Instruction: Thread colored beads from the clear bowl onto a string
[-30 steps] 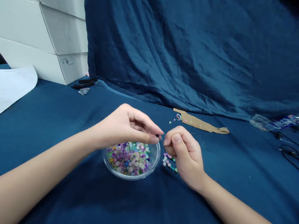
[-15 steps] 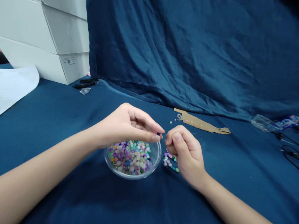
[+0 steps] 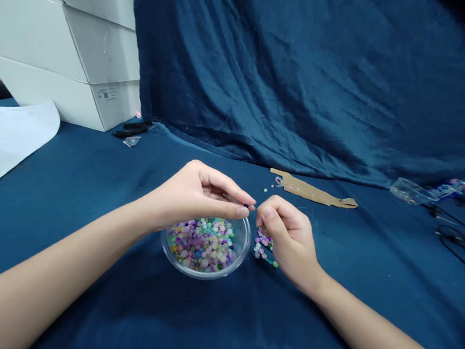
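Between thumb and index fingertip, my left hand [image 3: 201, 193] pinches a small dark bead [image 3: 246, 206] above the bowl. My right hand [image 3: 289, 234] is closed just to the right, thumb pressed against the curled fingers, gripping a thin clear string [image 3: 254, 208] that shows faintly between the hands. Below my left hand stands a clear plastic bowl [image 3: 212, 276] full of mixed pastel beads [image 3: 206, 247]. A strand of beads [image 3: 263, 245] hangs or lies beside the bowl, partly hidden behind my right hand.
Farther back lie a torn cardboard strip [image 3: 311, 192] and a few loose beads [image 3: 277, 182]. White boxes [image 3: 104, 61] are stacked at the back left, near a white sheet [image 3: 13, 134]. A plastic bottle [image 3: 457, 187] and black cables [image 3: 458, 241] lie at the right.
My right hand has shifted very slightly, its thumb moving a little left and down. Less string shows between the hands. My left hand keeps its pinch on the bead.
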A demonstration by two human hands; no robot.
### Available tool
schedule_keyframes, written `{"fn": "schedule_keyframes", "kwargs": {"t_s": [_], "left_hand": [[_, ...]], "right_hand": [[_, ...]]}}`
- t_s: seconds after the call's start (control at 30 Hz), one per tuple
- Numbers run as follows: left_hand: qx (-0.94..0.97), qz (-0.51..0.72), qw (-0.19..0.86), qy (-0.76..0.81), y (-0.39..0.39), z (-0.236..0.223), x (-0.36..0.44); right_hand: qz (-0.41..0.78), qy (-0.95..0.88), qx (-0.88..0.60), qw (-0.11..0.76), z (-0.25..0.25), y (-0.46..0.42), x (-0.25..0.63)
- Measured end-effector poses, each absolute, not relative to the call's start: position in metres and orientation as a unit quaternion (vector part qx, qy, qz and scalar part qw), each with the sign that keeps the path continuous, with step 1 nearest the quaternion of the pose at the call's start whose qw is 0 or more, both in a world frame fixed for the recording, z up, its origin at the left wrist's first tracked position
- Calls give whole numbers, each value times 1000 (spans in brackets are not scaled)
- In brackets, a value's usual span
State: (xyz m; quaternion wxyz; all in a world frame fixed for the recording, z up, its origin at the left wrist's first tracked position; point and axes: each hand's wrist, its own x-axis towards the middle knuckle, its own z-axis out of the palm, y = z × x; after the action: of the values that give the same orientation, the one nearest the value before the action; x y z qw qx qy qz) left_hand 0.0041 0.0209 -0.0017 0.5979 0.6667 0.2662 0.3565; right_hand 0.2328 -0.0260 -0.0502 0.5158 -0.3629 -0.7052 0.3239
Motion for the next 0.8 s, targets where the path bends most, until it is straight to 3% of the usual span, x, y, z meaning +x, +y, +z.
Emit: {"fn": "schedule_keyframes", "kwargs": {"t_s": [0.8], "left_hand": [[700, 377, 549, 257, 22, -3, 7]], "right_hand": [[287, -705, -405, 507, -43, -25, 229]]}}
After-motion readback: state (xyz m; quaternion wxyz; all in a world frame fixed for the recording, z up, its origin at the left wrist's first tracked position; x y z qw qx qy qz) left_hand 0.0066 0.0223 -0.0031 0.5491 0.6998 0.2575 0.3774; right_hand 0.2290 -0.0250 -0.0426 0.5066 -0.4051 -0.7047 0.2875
